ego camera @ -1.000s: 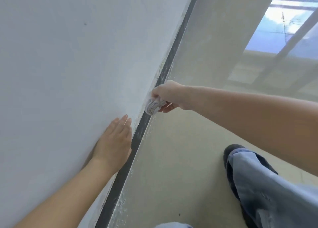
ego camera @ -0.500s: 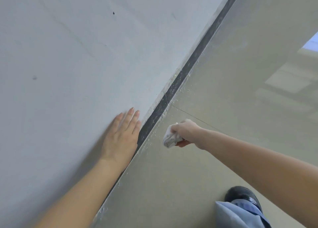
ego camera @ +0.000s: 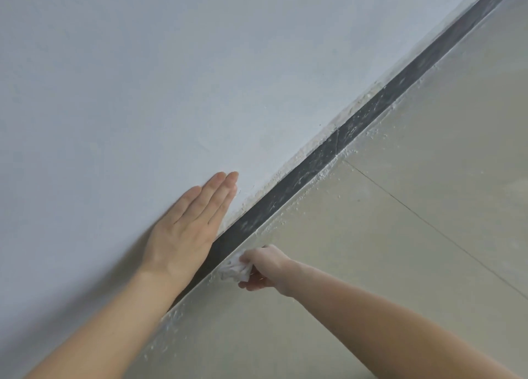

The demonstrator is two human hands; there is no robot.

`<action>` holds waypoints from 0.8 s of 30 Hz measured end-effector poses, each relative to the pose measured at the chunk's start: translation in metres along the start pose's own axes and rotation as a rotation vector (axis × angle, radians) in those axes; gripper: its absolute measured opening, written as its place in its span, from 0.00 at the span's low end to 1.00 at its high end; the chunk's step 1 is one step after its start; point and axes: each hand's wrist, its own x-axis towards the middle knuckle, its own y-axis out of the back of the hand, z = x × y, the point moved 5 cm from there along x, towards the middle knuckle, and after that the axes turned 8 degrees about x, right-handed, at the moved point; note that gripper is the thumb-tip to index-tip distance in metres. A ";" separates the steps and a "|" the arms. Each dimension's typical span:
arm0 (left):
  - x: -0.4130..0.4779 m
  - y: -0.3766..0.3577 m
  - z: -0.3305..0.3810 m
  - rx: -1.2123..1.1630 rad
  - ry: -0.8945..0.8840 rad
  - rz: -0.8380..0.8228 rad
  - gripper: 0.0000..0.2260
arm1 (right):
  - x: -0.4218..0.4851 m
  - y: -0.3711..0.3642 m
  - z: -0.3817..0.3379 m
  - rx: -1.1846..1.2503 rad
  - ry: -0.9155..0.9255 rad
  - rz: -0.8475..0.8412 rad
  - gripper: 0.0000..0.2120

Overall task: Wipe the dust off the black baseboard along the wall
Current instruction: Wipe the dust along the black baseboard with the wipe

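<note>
A pale grey-white wall (ego camera: 143, 78) fills the frame from 9 to 12 o'clock; beige floor tiles (ego camera: 428, 207), speckled white along the wall edge, spread toward 4 o'clock.

Bare indoor room, likely newly finished or renovated building; exact type not clear. Evidence: plain white painted wall (ego camera: 143, 78), black baseboard (ego camera: 371, 112) at wall foot, large beige floor tiles (ego camera: 400, 264) with thin grout line (ego camera: 428, 224). White plaster specks (ego camera: 351, 134) scattered along baseboard and floor edge, rough paint line above baseboard.
</note>
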 end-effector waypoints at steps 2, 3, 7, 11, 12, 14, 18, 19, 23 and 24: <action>0.000 0.000 0.002 0.024 0.015 -0.008 0.28 | 0.007 -0.015 0.012 0.223 -0.067 -0.046 0.17; 0.001 0.000 0.004 0.049 0.018 -0.001 0.28 | 0.010 -0.018 0.013 0.344 -0.067 -0.070 0.16; 0.005 -0.003 0.006 0.043 0.034 0.026 0.29 | 0.009 -0.006 -0.014 0.620 0.087 -0.094 0.13; 0.007 -0.004 0.004 0.005 0.042 0.013 0.32 | 0.000 0.032 -0.048 0.637 0.193 -0.021 0.10; 0.008 -0.005 0.004 0.008 0.046 0.019 0.31 | 0.000 0.045 -0.056 0.641 0.247 -0.011 0.10; 0.009 -0.006 0.005 0.011 0.045 0.029 0.30 | -0.002 0.072 -0.068 0.710 0.357 0.036 0.10; 0.009 -0.006 0.006 0.030 0.039 0.026 0.30 | -0.011 0.098 -0.060 0.891 0.424 0.263 0.07; 0.009 -0.006 0.006 0.029 0.039 0.024 0.30 | -0.010 0.092 -0.050 0.838 0.391 0.287 0.07; 0.011 -0.003 0.003 0.042 0.036 0.015 0.33 | 0.000 0.033 0.000 0.525 0.198 0.129 0.07; 0.010 -0.002 0.002 0.054 0.034 0.008 0.34 | 0.001 0.016 0.012 0.469 0.148 0.056 0.06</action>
